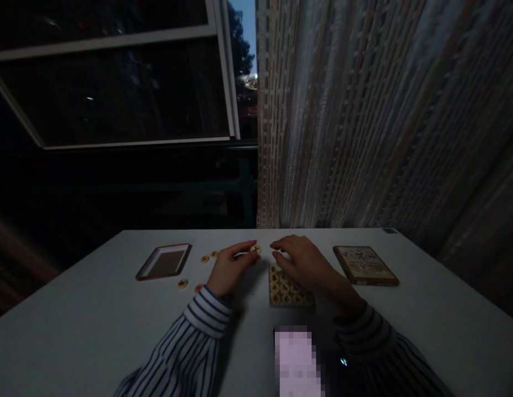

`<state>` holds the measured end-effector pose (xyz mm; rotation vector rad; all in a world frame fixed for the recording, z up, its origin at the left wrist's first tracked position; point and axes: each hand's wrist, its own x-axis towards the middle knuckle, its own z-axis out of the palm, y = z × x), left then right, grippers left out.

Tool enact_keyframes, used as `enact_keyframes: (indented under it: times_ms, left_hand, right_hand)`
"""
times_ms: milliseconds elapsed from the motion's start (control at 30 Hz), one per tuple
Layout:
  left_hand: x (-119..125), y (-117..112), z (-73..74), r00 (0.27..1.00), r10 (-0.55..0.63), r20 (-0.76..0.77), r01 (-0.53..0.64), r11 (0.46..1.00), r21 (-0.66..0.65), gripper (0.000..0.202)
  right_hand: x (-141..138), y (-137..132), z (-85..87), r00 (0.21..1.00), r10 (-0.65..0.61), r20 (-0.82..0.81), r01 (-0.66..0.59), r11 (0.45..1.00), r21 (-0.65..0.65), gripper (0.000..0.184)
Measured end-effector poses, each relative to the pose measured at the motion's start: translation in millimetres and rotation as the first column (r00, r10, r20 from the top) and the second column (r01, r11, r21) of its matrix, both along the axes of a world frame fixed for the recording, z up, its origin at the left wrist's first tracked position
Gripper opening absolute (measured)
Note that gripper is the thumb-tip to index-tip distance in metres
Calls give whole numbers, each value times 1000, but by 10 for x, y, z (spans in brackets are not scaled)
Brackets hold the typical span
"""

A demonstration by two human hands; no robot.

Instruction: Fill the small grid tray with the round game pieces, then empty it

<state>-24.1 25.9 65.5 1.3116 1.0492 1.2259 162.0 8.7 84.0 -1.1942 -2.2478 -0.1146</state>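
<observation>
Between the thumb and fingers of my left hand (229, 269) is a round wooden Chinese chess piece (255, 250) with a dark character on it, held up above the table. My right hand (300, 258) hovers just right of that piece, thumb and fingers apart with nothing seen between them. Under my right hand sits a shallow box (291, 300) with rows of Chinese chess pieces, its far right part covered by the hand. Several loose pieces lie left of my left hand, among them a dark-marked piece (182, 283) and a red-marked piece (199, 288) partly behind my wrist.
An open tray-like lid (165, 262) lies on the white table (95, 309) at left. At right is a flat box with a printed picture (366, 264). A lit phone (297, 358), its screen blurred, lies near the front. Behind the table hang a curtain (343, 110) and a window.
</observation>
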Motion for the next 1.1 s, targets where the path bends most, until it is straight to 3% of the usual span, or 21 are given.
enact_keyframes:
  times_ms: [233, 467, 833, 1100]
  left_hand:
    - [205, 96, 112, 992, -98, 77, 103, 993, -54, 39]
    - [231, 154, 23, 992, -117, 44, 118, 993, -18, 28]
    - [282, 234, -107, 981, -145, 131, 160, 980, -120, 22]
    - [316, 219, -148, 988, -137, 74, 146, 981, -130, 22]
  right_hand:
    - [60, 18, 10, 999, -49, -18, 49, 999, 0, 31]
    - [44, 90, -27, 1000, 6, 0, -6, 999, -37, 28]
    - [104, 209, -107, 998, 60, 3, -59, 997, -48, 28]
    - [115, 209, -123, 995, 20, 93, -11, 995, -103, 32]
